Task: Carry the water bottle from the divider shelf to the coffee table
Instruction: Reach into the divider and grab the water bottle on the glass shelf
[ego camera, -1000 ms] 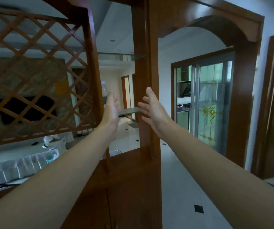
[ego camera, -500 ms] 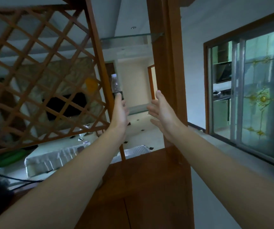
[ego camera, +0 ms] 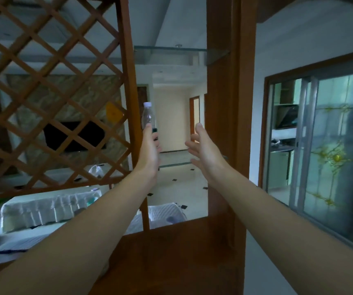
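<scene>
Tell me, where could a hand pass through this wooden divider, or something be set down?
The opening between the lattice panel and the wooden post is free; both arms reach through it. The left hand grips the water bottle; the right hand is empty. The wooden counter top is bare. The lattice gaps look too tight.

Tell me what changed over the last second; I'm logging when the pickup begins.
The left hand reached forward and closed its grip on the water bottle, which it wasn't touching a second ago. The right hand stayed open and empty beside it.
</scene>
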Available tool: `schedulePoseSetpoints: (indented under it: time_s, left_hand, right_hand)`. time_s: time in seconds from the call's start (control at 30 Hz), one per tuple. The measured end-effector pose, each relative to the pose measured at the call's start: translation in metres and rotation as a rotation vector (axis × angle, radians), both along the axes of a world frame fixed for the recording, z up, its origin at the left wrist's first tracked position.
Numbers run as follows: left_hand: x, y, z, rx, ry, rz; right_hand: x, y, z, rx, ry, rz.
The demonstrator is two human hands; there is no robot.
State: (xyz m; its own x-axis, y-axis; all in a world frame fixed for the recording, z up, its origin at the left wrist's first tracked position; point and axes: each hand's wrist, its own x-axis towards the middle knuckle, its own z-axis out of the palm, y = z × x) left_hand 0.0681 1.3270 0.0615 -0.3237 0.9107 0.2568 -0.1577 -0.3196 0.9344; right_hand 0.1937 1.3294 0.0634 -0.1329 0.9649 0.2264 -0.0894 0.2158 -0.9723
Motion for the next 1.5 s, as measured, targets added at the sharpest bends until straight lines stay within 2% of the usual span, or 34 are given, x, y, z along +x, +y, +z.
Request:
schedulePoseSetpoints:
  time_s: [0.27,0.47,0.93,1.3,1.5]
  left_hand:
    - [-0.014,0.074,0.012,0.042,0.016,-0.050]
    - [-0.011,0.115,0.010,0.070,0.067,-0.042]
    - [0.011,0.183,0.023,0.089,0.073,0.190]
    - [0.027,0.160,0.033,0.090,0.136,0.503]
    - [0.026,0.147,0.060,0.125,0.149,0.491]
  right_hand:
    - [-0.021,0.059,0.024,0.089,-0.102,-0.065]
    - [-0.017,0.106,0.013,0.056,-0.054,-0.088]
    - [-0.004,0.213,0.022,0.116,0.014,0.184]
    - [-0.013,0.236,0.030,0.128,0.082,0.429]
    - [-0.013,0.233,0.045,0.119,0.097,0.491]
